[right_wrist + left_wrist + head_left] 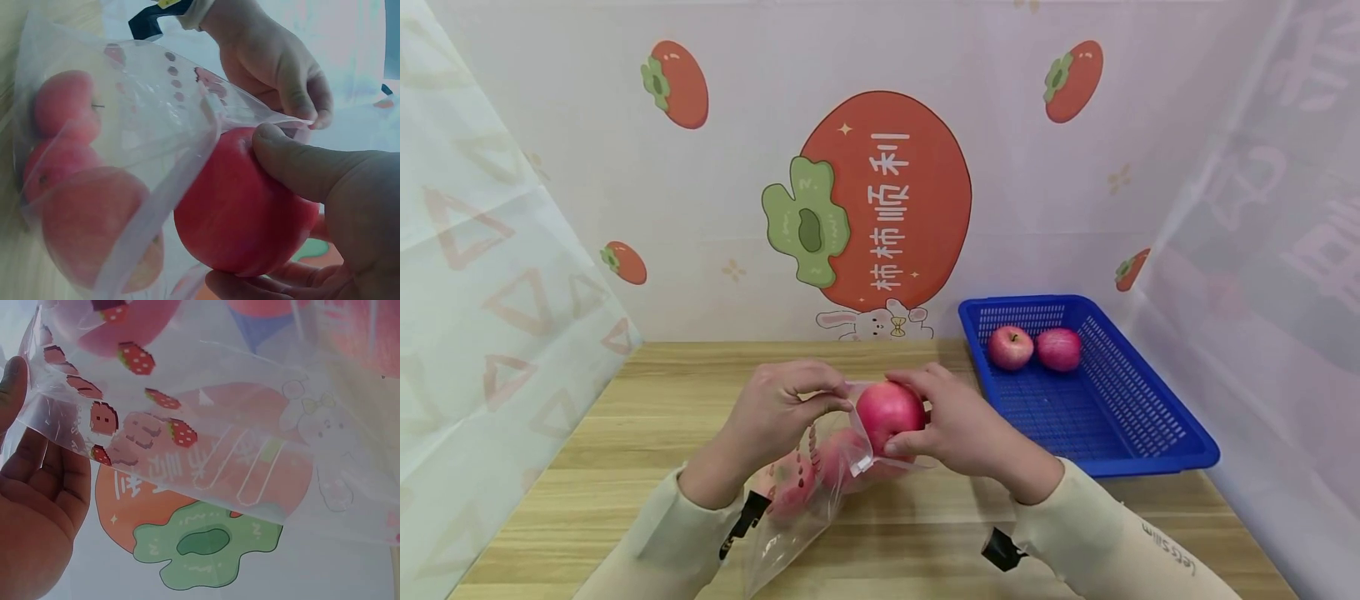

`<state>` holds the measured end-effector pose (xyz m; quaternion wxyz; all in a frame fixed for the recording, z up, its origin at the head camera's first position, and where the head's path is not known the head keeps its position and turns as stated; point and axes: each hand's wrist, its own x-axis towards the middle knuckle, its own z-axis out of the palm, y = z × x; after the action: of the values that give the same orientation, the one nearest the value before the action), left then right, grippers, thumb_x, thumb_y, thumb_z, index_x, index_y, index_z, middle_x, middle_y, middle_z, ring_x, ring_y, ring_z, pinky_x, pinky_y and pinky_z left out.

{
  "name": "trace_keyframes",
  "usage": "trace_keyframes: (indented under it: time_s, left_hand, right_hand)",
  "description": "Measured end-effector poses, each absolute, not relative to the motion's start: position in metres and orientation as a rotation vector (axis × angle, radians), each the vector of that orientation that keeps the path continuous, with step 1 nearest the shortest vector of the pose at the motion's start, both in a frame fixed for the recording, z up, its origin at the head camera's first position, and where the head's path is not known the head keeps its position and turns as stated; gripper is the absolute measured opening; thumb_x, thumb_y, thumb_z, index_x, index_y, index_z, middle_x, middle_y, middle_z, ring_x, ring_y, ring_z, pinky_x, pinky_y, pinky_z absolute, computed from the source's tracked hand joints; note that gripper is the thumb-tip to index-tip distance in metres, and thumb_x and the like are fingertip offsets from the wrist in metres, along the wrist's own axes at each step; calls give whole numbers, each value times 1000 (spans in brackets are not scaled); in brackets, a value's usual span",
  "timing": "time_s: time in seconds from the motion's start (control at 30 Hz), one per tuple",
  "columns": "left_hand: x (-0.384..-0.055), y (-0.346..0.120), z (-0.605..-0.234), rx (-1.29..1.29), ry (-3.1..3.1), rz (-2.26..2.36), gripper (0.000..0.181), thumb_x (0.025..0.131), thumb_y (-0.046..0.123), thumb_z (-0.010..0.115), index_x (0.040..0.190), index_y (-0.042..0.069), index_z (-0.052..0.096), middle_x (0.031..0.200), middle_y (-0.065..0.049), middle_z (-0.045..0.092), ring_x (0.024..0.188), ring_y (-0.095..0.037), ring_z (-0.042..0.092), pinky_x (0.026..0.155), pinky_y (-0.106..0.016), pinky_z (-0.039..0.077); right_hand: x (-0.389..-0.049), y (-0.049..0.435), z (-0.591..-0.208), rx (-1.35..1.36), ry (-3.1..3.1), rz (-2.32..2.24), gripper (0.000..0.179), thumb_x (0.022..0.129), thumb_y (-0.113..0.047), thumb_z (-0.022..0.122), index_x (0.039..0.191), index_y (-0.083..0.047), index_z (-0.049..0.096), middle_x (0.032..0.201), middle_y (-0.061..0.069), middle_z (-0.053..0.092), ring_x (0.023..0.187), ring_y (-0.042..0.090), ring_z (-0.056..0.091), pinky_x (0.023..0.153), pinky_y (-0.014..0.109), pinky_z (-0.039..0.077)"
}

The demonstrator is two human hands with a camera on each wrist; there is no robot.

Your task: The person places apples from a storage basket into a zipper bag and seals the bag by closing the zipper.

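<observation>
My left hand (782,412) pinches the rim of a clear plastic bag (805,525) printed with small strawberries, as the left wrist view also shows. In my right hand (958,425) is a red apple (889,410), gripped between thumb and fingers at the bag's mouth. The right wrist view has this apple (240,206) partly behind the bag's edge, with the thumb over its top. Several apples (94,219) lie inside the bag, seen through the plastic. The bag rests on the wooden table below both hands.
A blue plastic basket (1150,462) stands at the right, against the back wall, with two apples (1011,347) at its far end. Printed cloth walls enclose the wooden table (647,400) at the back and both sides.
</observation>
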<state>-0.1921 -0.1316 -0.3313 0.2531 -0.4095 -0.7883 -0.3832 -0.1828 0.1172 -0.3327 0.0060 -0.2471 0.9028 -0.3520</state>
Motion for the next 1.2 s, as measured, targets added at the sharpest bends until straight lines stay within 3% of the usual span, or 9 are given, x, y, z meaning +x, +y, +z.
trace_keyframes:
  time_s: [0.2, 0.37, 0.6, 0.87, 1.2]
  left_hand:
    - [-191, -133, -331, -1079, -2166, -1048, 22, 72, 1, 87, 88, 13, 79, 89, 10, 72, 83, -6, 68, 75, -24, 55]
    - [-190, -133, -330, -1066, -2172, -1045, 21, 72, 2, 87, 88, 13, 79, 89, 9, 72, 85, -7, 69, 74, -26, 56]
    - [-189, -133, -330, -1050, -2166, -1046, 21, 71, 3, 88, 88, 12, 79, 91, 5, 73, 87, -9, 69, 76, -26, 56]
    - [-190, -135, -331, -1056, -2128, -1071, 25, 70, -3, 87, 89, 11, 79, 91, 4, 74, 87, -10, 70, 78, -19, 53]
    - [-191, -136, -335, -1082, -2103, -1105, 24, 70, -1, 87, 89, 11, 79, 89, 5, 74, 82, -9, 70, 75, -20, 54]
  right_hand:
    - [-181, 108, -338, -755, 2877, -1117, 81, 71, -29, 92, 141, -9, 54, 120, 4, 54, 96, 17, 58, 80, 34, 53]
    - [-179, 101, -341, -725, 2889, -1144, 72, 79, -27, 87, 139, -6, 53, 118, 10, 54, 101, 20, 63, 80, 32, 56]
    - [-177, 96, -344, -722, 2896, -1162, 57, 85, -21, 82, 134, -7, 56, 107, 7, 51, 96, 19, 64, 80, 30, 56]
    - [-177, 98, -345, -762, 2884, -1188, 50, 88, -15, 79, 133, -6, 57, 108, 7, 52, 103, 21, 58, 82, 29, 56]
    - [-182, 105, -343, -709, 2917, -1150, 49, 88, -17, 79, 132, -7, 60, 109, 6, 54, 105, 21, 61, 82, 33, 55]
